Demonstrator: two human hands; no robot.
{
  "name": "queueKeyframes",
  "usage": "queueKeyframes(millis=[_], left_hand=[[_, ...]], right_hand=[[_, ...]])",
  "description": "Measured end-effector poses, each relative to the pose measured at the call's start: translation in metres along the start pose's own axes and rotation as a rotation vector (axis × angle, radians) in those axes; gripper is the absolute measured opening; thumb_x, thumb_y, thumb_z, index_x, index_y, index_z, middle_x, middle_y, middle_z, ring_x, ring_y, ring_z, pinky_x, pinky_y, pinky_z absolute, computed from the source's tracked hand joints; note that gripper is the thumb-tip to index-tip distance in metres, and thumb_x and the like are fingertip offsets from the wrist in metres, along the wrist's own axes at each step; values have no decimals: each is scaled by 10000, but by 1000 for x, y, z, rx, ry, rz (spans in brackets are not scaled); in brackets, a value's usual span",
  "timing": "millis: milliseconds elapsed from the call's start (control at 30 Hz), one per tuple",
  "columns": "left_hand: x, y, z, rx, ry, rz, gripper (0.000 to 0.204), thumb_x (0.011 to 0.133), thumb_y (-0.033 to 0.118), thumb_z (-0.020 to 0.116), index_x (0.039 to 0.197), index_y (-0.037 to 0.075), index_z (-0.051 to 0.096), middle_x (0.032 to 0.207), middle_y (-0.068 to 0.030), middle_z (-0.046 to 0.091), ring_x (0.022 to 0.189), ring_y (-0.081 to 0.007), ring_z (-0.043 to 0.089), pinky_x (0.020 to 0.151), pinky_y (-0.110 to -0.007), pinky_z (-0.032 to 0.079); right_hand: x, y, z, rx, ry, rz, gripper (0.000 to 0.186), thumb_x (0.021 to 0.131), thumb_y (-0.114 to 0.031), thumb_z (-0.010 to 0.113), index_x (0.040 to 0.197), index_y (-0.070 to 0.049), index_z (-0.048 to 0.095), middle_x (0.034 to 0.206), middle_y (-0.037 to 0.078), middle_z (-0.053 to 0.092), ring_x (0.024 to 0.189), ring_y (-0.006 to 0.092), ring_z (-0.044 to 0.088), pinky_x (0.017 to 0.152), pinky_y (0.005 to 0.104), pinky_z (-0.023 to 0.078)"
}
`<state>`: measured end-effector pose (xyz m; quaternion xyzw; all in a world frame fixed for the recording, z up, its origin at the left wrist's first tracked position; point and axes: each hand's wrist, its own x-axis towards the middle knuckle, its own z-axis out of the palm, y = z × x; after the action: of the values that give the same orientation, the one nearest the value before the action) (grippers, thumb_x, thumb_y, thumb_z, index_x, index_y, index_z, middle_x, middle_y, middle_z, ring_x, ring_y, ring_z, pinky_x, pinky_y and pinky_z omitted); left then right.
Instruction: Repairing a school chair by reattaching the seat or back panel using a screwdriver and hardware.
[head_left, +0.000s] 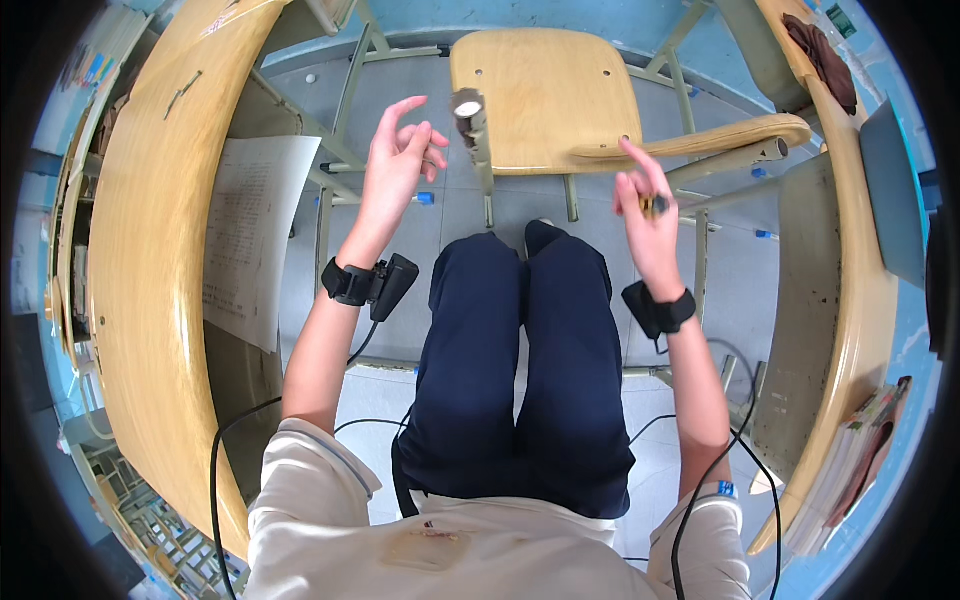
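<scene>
A chair with a pale wooden seat stands ahead of my knees. On its left, a bare metal tube rises with an open end. The curved wooden backrest lies along the other tube on the right, apart from the left tube. My left hand hovers left of the bare tube, its fingers loosely bent and apart with nothing in them. Just below the backrest's left end, my right hand is closed around a short yellow-and-black handle; the rest of that tool is hidden. Its index finger points up toward the backrest.
Wooden desks flank me, the right desk holding a dark cloth. A printed paper sheet hangs from the left desk. Black cables run from the wrist devices along my arms. Blue-capped chair feet dot the grey floor.
</scene>
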<state>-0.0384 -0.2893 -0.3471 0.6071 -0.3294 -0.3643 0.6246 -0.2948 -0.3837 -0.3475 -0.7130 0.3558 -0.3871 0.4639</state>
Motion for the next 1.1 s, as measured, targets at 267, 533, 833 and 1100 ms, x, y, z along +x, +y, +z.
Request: queueKeyframes(millis=[267, 533, 833, 1100], left_hand=[[-12, -13, -27, 10, -67, -158, 233, 926, 117, 425, 1140, 61, 499, 866, -58, 556, 652, -83, 545, 530, -214, 399], [-32, -4, -29, -15, -89, -166, 216, 926, 129, 435, 1100, 42, 527, 842, -51, 572, 639, -73, 539, 519, -206, 387], [-42, -12, -31, -88, -45, -146, 209, 923, 125, 432, 1078, 30, 535, 822, -50, 572, 631, -78, 535, 506, -213, 391], [-17, -45, -23, 26, 17, -154, 262, 928, 102, 411, 1132, -40, 494, 922, -121, 621, 724, -133, 600, 601, -237, 470]], right_hand=[[34, -19, 4, -484, -146, 79, 486, 738, -196, 482, 1213, -100, 526, 586, 187, 516, 561, 268, 559, 597, 343, 462], [38, -47, 18, -968, -220, 104, 510, 763, -392, 413, 1058, -19, 597, 817, 261, 614, 828, 421, 590, 778, 441, 462], [48, -20, 26, -1139, -206, 203, 547, 753, -382, 437, 1032, 80, 522, 818, 288, 613, 831, 410, 604, 768, 437, 473], [38, -36, 26, -854, -165, 151, 468, 749, -334, 457, 902, 96, 564, 751, 304, 591, 773, 428, 596, 726, 422, 474]])
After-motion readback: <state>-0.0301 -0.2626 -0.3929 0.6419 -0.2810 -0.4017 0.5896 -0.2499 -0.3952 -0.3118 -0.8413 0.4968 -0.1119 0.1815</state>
